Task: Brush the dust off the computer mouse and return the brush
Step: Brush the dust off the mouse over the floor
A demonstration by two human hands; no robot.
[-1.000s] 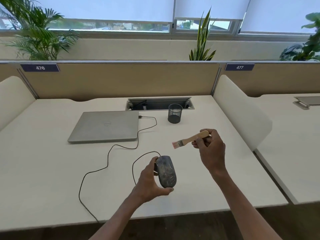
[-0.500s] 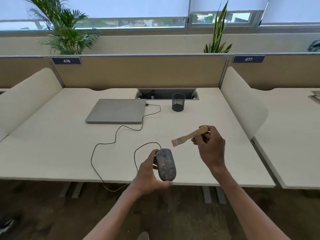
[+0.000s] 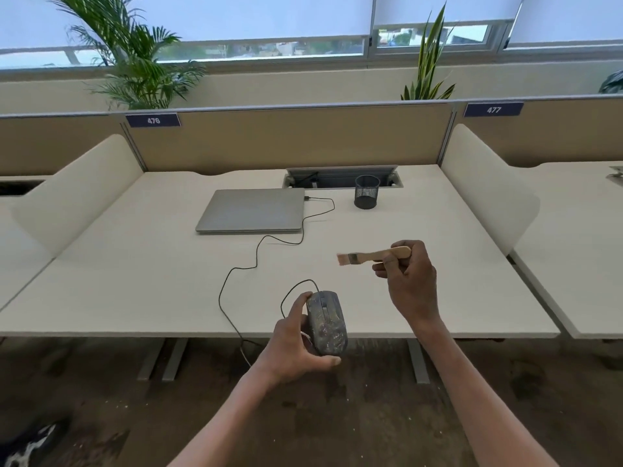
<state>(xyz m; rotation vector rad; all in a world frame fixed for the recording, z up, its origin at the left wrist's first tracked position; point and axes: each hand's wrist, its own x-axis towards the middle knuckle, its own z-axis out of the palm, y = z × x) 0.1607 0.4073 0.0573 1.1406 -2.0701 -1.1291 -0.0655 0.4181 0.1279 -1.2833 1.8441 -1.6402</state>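
Observation:
A dark, dust-streaked computer mouse (image 3: 327,323) is held in my left hand (image 3: 294,342), lifted over the desk's front edge. Its black cable (image 3: 242,264) runs back across the desk to the laptop. My right hand (image 3: 409,283) grips the wooden handle of a small brush (image 3: 372,256). The bristles point left, above and to the right of the mouse, not touching it. A black mesh cup (image 3: 366,196) stands empty at the back of the desk.
A closed grey laptop (image 3: 251,210) lies behind the mouse on the white desk (image 3: 135,281). A cable tray (image 3: 340,175) is open at the back edge. Curved dividers (image 3: 488,190) stand on both sides. Below the desk's front edge, brown floor shows.
The view has pulled back from the desk, so the front edge and floor show. Both hands came toward me with the mouse and brush; the brush now lies more level.

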